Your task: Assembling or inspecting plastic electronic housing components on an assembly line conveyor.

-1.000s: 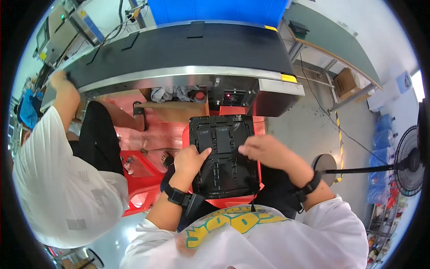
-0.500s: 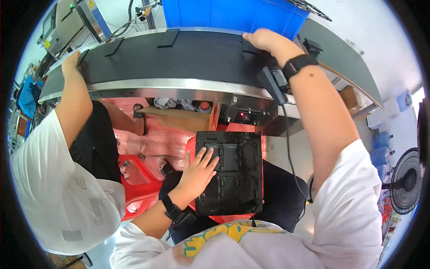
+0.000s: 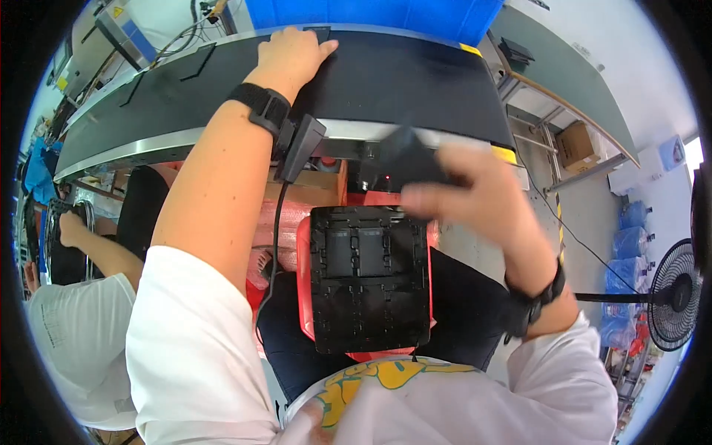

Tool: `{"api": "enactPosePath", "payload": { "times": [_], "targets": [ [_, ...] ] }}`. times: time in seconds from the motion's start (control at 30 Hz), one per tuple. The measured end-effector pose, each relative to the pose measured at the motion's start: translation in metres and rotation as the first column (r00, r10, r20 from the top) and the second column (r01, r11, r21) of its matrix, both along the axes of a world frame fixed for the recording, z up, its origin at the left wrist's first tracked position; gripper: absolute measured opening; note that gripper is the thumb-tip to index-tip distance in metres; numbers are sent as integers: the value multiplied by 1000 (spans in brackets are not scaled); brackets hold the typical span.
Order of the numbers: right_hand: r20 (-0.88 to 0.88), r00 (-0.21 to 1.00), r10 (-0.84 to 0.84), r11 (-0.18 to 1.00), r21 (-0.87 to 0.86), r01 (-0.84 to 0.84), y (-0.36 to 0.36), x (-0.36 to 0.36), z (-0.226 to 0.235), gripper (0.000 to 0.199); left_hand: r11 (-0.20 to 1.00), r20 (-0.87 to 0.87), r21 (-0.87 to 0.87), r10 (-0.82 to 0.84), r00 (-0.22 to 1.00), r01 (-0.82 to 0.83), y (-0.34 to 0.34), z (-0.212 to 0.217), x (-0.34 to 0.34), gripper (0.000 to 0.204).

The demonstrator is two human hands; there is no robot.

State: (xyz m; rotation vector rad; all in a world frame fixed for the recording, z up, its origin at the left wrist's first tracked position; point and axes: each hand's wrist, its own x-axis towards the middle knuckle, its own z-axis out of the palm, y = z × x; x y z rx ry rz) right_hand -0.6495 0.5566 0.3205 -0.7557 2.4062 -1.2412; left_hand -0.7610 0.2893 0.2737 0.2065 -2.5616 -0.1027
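My left hand (image 3: 291, 58) lies on the black conveyor belt (image 3: 415, 81) with fingers stretched out and the thumb apart. It partly hides a thin black plate (image 3: 319, 33) at the belt's far edge. In front of the belt's near edge, my right hand (image 3: 482, 193) is smeared by motion. A dark flat plate (image 3: 408, 157) is in its fingers, tilted and blurred. Below it, a black tray (image 3: 319, 319) with moulded compartments rests on a red stool (image 3: 305, 285) between my legs. Several of the tray's compartments hold flat dark pieces.
More thin black plates (image 3: 197, 62) lie along the belt to the left. Behind the belt stands a blue bin (image 3: 371, 18). A co-worker's hand (image 3: 72, 228) is at another black tray on the far left. A fan (image 3: 673, 299) stands at right, and a cable hangs from my left wrist.
My right hand has come back from the belt's far edge with a plate. My left hand has gone from the tray up to the belt. The co-worker's arm has left the belt.
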Motion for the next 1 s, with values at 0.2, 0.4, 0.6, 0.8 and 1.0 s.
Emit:
{"api": "enactPosePath", "payload": {
  "times": [0.2,0.4,0.6,0.8,1.0],
  "targets": [
    [86,982,-171,983,90,163,47,48,-126,31,983,64,-123,-130,989,137,20,4,-26,35],
    [-319,945,-66,857,467,218,37,68,-195,33,971,217,186,-188,958,148,14,20,24,45],
    [-135,990,-32,861,499,96,52,48,-193,32,425,200,904,-342,918,-38,62,22,164,21],
    [-105,994,-10,972,234,34,66,53,-207,31,66,425,899,-370,826,-433,86,-76,308,19],
    [-93,995,-34,972,227,54,66,62,-198,25,518,598,756,-298,744,-400,117,-127,334,31]
  ]
}}
